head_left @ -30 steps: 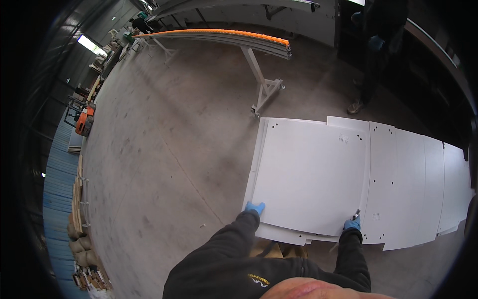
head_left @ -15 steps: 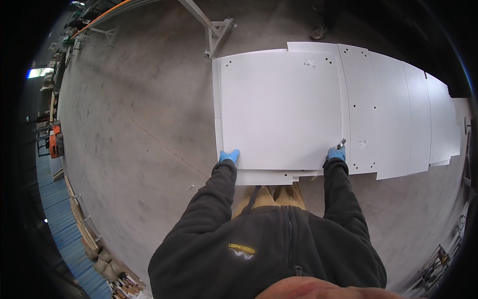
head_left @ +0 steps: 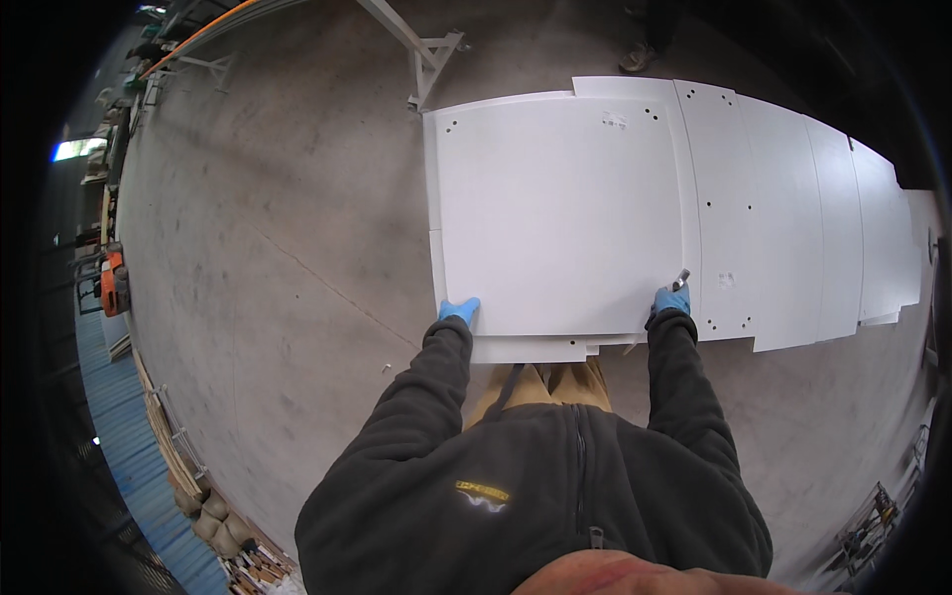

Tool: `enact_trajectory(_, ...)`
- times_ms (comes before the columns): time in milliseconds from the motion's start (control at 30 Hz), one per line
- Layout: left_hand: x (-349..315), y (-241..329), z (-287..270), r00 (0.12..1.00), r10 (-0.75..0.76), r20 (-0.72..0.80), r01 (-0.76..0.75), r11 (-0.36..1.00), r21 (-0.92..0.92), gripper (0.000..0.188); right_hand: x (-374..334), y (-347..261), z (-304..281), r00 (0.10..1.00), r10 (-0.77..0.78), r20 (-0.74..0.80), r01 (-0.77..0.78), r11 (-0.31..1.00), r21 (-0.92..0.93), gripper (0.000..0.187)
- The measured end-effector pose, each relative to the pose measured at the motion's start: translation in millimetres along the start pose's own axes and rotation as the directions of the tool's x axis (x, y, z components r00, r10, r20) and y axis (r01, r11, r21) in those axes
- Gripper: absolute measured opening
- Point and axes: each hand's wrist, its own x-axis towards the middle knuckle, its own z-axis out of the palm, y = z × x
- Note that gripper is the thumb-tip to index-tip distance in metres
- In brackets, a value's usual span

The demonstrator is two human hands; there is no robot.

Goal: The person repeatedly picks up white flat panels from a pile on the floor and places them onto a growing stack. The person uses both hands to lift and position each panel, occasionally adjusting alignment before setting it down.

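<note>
A large white panel [head_left: 555,218] with dark holes near its far corners lies on top of other white panels. My left hand [head_left: 459,310], in a blue glove, is closed on its left edge close to the near corner. My right hand [head_left: 672,299], also gloved in blue, rests at the near right corner, closed around a small tool with a shiny metal end [head_left: 681,279]. The tool's kind is too small to tell. Beneath, a lower white panel [head_left: 526,350] sticks out on the near side.
More overlapping white panels [head_left: 783,228] stretch to the right. A pale metal frame leg [head_left: 426,74] stands on the concrete floor [head_left: 288,218] beyond the far left corner. Another person's shoe [head_left: 637,59] shows behind the panels. Orange equipment [head_left: 112,281] stands far left.
The view has shifted slightly. Both hands keep their places at the top panel's near corners, and the tool stays in my right hand.
</note>
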Motion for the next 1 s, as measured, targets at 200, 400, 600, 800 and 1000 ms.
enact_trajectory(200, 13, -14, 7, 0.999, 0.028, 0.021, -0.027, 0.998, -0.059, 0.095, 1, 2, -5, 1.000, 0.016, -0.013, -0.015, 0.998, 0.067, 0.046)
enact_trajectory(400, 31, -28, 22, 0.994, 0.087, -0.060, -0.089, 0.996, -0.029, 0.103, -28, -20, -19, 0.990, -0.139, 0.012, 0.139, 0.989, -0.047, 0.056)
enact_trajectory(600, 8, -13, 9, 0.998, 0.054, -0.032, -0.053, 0.998, 0.028, 0.111, -53, -42, -45, 0.991, -0.093, 0.100, 0.122, 0.929, -0.348, 0.046)
enact_trajectory(800, -39, 12, 15, 0.989, 0.039, -0.142, -0.010, 0.980, 0.201, 0.113, -80, -34, -62, 0.990, -0.091, 0.104, 0.123, 0.926, -0.356, 0.044)
enact_trajectory(1000, -64, 25, 7, 0.988, 0.143, -0.051, -0.138, 0.986, 0.094, 0.109, -122, -8, -82, 0.960, -0.249, 0.127, 0.278, 0.891, -0.360, 0.034)
